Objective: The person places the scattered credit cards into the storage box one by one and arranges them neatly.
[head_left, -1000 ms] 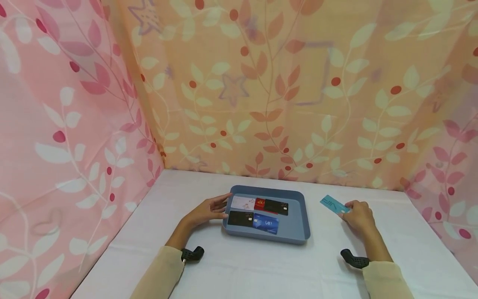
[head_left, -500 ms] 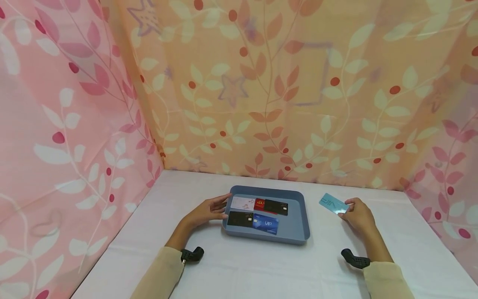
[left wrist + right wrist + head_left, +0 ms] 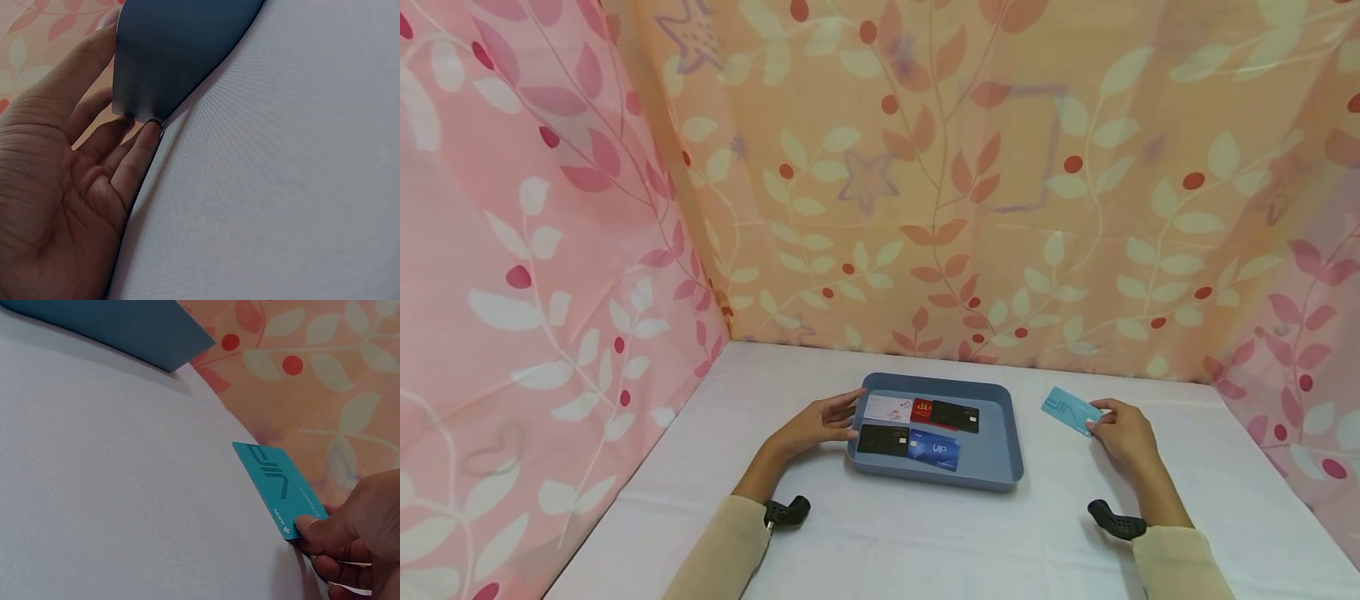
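Observation:
Near the right side of the table, my right hand (image 3: 1125, 433) pinches one corner of a teal VIP card (image 3: 1068, 409) between thumb and fingers. In the right wrist view the card (image 3: 278, 487) is held at a slant near the white cloth, its printed face showing. My left hand (image 3: 814, 421) rests against the left end of a blue-grey tray (image 3: 988, 450), fingers spread and relaxed. The left wrist view has those fingers (image 3: 134, 159) touching the outside of the tray wall (image 3: 181, 53). Inside lie a white card (image 3: 888, 407), a red one (image 3: 921, 409), two black cards (image 3: 955, 416) and a blue VIP card (image 3: 934, 449).
White cloth (image 3: 925, 542) covers the table. Behind it hangs an orange leaf-patterned curtain (image 3: 925, 208), with a pink one (image 3: 550, 292) on the left. Each wrist wears a black strap piece (image 3: 786, 511). The tray's raised rim stands between the hands.
The teal card has tilted slightly in my right hand, a glare crossing it half a second ago and gone now. That hand has shifted a little right. My left hand and the tray stay put.

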{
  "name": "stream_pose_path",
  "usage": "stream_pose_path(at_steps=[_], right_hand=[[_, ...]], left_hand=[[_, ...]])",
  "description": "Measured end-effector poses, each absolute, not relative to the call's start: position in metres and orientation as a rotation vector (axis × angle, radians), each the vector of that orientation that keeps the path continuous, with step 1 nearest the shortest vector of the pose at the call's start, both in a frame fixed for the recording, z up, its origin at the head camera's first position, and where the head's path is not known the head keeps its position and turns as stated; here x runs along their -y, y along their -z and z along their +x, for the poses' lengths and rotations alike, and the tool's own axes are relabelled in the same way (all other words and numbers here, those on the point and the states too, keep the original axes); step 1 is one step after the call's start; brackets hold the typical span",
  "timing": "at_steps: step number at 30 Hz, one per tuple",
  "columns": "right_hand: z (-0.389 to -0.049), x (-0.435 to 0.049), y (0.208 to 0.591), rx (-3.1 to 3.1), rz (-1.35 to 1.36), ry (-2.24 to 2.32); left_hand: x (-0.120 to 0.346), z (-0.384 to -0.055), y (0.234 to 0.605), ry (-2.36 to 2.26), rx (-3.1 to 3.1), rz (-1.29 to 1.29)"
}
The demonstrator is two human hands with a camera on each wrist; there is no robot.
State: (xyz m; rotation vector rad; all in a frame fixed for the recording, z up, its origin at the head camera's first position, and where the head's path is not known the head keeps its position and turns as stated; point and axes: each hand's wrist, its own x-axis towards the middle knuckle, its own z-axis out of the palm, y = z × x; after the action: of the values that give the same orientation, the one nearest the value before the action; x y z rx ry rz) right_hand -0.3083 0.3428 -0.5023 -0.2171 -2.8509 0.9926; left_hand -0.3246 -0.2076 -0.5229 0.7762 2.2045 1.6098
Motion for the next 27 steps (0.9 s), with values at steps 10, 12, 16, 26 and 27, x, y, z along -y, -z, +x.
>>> stream_pose_path(at_steps=[10, 12, 16, 26, 27], right_hand=[[-0.306, -0.34, 0.498, 2.784, -0.263, -1.066], [-0.306, -0.339, 0.496, 2.78, -0.265, -1.097], [-0.307, -0.337, 0.494, 2.788, -0.275, -1.187], [-0.306, -0.331, 0.479, 2.736, -0.146, -1.219], [-0.306, -0.33, 0.477, 2.729, -0.137, -1.229]], left_hand=[[0.209, -0.325, 0.525, -1.626, -2.192, 0.787], [0.208, -0.325, 0.524, -1.624, -2.194, 0.783], [0.208, -0.325, 0.524, -1.613, -2.205, 0.775], [0.208, -0.325, 0.525, -1.614, -2.205, 0.772], [0.208, -0.325, 0.525, -1.615, -2.206, 0.768]])
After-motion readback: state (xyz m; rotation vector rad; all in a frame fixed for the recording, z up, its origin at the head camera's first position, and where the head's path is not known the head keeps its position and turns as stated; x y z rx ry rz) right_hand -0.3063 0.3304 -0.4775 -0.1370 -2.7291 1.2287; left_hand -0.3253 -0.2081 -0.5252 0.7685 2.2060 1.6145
